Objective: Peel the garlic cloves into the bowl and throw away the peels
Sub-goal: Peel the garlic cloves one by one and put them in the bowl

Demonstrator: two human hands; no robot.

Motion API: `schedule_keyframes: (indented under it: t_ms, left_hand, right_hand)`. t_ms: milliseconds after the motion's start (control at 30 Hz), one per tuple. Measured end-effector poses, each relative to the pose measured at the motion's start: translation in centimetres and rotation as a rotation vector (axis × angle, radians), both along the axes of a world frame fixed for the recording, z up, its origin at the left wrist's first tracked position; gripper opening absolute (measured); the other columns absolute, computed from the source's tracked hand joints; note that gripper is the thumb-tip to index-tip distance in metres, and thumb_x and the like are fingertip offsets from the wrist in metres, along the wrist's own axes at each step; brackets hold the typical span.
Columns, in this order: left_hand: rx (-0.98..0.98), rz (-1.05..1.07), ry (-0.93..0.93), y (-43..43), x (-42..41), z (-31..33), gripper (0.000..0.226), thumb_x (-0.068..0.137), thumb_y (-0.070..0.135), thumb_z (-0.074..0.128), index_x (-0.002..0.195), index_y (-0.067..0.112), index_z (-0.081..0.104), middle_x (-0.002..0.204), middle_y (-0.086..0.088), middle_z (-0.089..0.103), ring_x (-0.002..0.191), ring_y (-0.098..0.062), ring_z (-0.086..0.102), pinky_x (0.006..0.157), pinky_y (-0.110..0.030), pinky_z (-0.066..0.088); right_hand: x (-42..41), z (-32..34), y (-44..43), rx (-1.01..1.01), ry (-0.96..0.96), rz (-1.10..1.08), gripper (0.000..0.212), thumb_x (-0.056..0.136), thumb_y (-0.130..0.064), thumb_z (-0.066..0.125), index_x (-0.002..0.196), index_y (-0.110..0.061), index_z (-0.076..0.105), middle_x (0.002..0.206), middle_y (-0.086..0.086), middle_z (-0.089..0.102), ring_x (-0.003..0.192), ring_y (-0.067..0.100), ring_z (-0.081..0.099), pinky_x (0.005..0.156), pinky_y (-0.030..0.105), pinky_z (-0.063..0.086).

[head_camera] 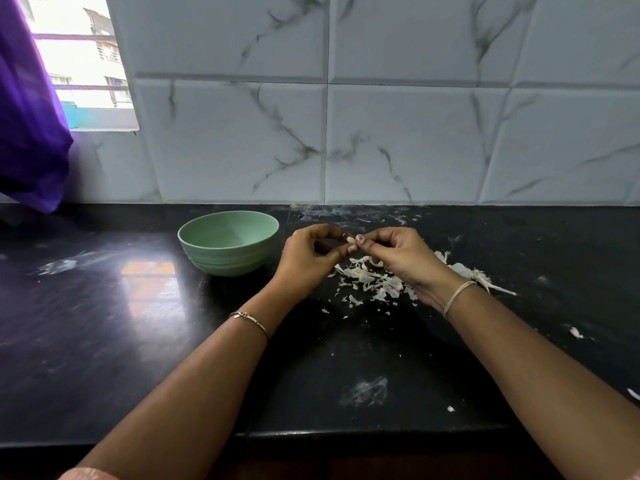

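Note:
A small pale garlic clove [350, 240] is pinched between the fingertips of both hands above the black counter. My left hand [311, 259] holds it from the left and my right hand [398, 254] from the right, thumb on the clove's end. A green bowl [194, 233] stands just left of my left hand; no cloves show in the part of its inside that I see. A heap of white garlic peels [374, 280] lies on the counter under and in front of my right hand, partly hidden by it.
The black counter [138, 323] runs to a marble-tiled wall behind. Stray peel bits [576, 332] lie at the right. A purple curtain [27, 116] hangs at the far left by a window. The counter's front edge [346, 434] is near me.

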State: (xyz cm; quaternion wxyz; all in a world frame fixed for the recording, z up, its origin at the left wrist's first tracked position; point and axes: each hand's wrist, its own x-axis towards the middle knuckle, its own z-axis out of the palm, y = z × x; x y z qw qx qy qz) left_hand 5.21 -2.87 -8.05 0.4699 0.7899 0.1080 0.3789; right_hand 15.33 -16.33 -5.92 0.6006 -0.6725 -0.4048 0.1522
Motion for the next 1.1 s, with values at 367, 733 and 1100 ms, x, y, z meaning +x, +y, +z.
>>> schedule_keyframes:
  t_ms: [367,733,1100]
  left_hand:
    - [0.038,-0.012,0.031,-0.6,-0.3,-0.2,0.006,0.086,0.017,0.073,0.089,0.016,0.069,0.080,-0.002,0.073,0.072,-0.019,0.071,0.069,-0.035,0.060]
    - [0.248,0.158,0.035,-0.6,-0.3,-0.2,0.010,0.079,0.021,0.079,0.088,0.016,0.077,0.076,0.008,0.073,0.065,-0.003,0.068,0.069,-0.027,0.058]
    - [0.416,0.258,0.039,-1.0,-0.3,-0.2,0.011,0.085,0.026,0.073,0.095,0.022,0.076,0.086,0.008,0.074,0.072,-0.005,0.068,0.075,-0.033,0.057]
  right_hand:
    - [0.0,0.3,-0.1,0.113,0.005,-0.105,0.014,0.081,-0.011,0.077,0.086,0.000,0.072,0.073,0.002,0.068,0.058,-0.001,0.060,0.054,0.011,0.045]
    - [-0.5,0.3,-0.2,0.059,0.064,-0.047,0.015,0.082,-0.013,0.076,0.087,-0.001,0.071,0.078,0.006,0.073,0.064,0.001,0.066,0.056,0.017,0.048]
    - [-0.3,-0.1,0.1,0.019,0.056,-0.069,0.009,0.086,-0.014,0.072,0.085,-0.005,0.071,0.079,0.007,0.067,0.062,0.005,0.060,0.057,0.017,0.052]
